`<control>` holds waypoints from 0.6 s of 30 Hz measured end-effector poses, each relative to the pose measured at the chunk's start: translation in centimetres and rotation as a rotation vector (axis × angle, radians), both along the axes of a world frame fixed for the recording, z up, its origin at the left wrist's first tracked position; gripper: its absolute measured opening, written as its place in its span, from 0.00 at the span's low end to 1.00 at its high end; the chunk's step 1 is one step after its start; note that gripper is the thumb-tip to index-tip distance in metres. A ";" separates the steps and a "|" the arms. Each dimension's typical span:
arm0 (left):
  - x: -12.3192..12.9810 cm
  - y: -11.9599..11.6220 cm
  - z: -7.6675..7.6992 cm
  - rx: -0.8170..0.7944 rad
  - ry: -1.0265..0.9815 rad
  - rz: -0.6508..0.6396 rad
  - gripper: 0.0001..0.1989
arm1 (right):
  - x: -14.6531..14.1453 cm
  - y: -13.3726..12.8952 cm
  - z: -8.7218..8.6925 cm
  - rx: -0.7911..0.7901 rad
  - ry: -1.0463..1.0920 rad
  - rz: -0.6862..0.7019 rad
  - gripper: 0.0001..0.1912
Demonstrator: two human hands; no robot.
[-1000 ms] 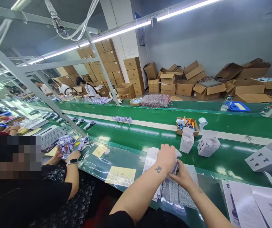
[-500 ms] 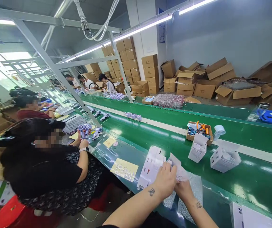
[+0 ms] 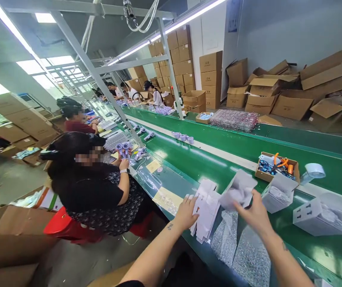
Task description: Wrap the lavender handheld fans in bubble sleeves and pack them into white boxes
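An open white box, blurred by motion, sits in the grip of my right hand, its thumb and fingers at the box's near side. Crumpled wrapping shows inside. My left hand is at the left edge of a stack of flattened white cartons, fingers stretched out over it and thumb apart. Bubble-wrap bags lie on the bench just in front of me, below the held box. Two more open white boxes with wrapped contents, a nearer one and another, stand on the right.
A small cardboard box of tools and orange-handled pliers stands on the green belt beside a tape roll. A co-worker at left holds light purple devices. A yellow paper sheet lies on the bench.
My hands have moved apart. The left has gone from the box to the flattened cartons; the right has carried the box up and away beside the other filled boxes. The view has turned left.
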State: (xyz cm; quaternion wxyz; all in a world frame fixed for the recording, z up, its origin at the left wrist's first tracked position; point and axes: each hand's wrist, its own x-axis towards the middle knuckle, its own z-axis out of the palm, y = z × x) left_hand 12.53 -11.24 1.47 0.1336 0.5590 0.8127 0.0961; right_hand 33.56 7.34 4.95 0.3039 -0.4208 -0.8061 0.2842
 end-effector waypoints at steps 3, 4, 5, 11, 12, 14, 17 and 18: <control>-1.8 -2.0 -5.2 -0.388 -0.011 -0.112 0.62 | -2.7 5.7 1.9 0.027 -0.065 0.027 0.42; -2.0 -2.5 -6.9 -0.416 -0.002 -0.154 0.63 | -3.6 7.5 1.8 0.034 -0.075 0.048 0.40; -1.9 -2.9 -8.5 -0.398 0.006 -0.185 0.62 | -4.4 9.2 1.4 0.035 -0.085 0.063 0.39; -2.4 -3.9 -11.9 -0.153 0.078 -0.324 0.40 | -5.2 14.4 -2.3 0.060 -0.094 0.075 0.37; -2.7 -4.0 -11.8 -0.125 0.103 -0.349 0.34 | -4.9 14.1 -2.6 0.090 -0.079 0.065 0.37; -3.1 -4.2 -11.7 -0.096 0.134 -0.394 0.28 | -4.1 12.2 -3.1 0.171 -0.042 0.054 0.37; -3.2 -4.5 -11.7 -0.066 0.172 -0.501 0.23 | -3.4 6.1 -4.7 0.253 -0.041 0.186 0.30; -3.2 -4.7 -11.5 -0.051 0.188 -0.529 0.23 | -3.4 3.5 -5.7 0.246 -0.073 0.304 0.27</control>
